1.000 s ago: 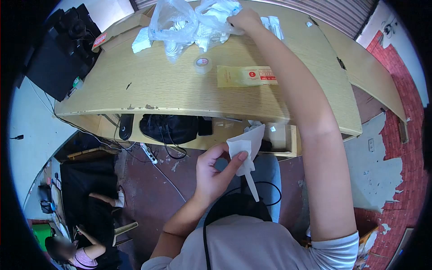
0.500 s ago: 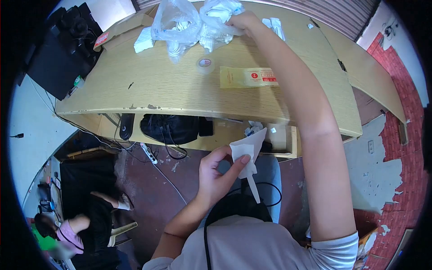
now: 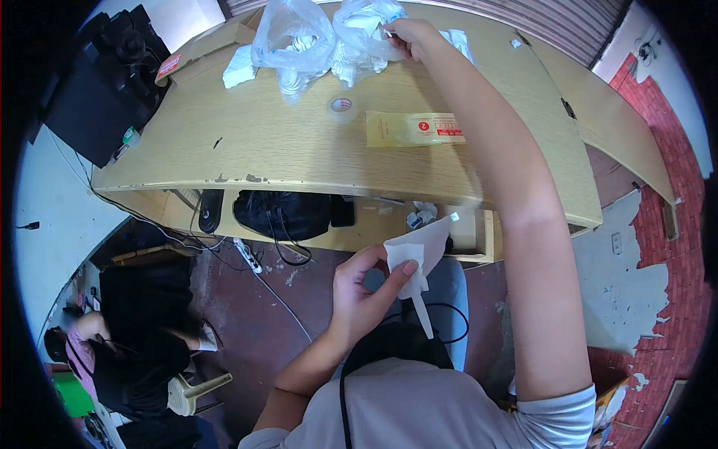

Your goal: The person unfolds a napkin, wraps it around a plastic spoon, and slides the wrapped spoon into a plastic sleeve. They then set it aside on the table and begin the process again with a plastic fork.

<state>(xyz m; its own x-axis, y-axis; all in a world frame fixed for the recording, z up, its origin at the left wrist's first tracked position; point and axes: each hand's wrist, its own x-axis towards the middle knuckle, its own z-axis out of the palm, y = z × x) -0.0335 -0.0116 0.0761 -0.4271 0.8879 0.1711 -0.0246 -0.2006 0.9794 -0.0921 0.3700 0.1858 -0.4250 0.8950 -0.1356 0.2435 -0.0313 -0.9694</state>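
My left hand pinches a folded white paper napkin between thumb and fingers, above my lap. One napkin corner flares out to the upper right. Below the thumb, a slim white plastic handle sticks out of the paper; its other end is covered. At the far side of the table, my right hand is closed at the right edge of a clear plastic bag with white items inside. A small white tip shows by its fingertips, too small to name. Left of it stands a second plastic bag holding white plastic utensils.
On the table lie a tape roll, a yellow printed packet and white napkins. A cardboard box stands at the back left. The open shelf below holds a black bag. Another person sits at lower left.
My right hand has drawn slightly back from the bag, its fingertips now showing. The napkin in my left hand has spread further right. The other person has leaned and shifted left.
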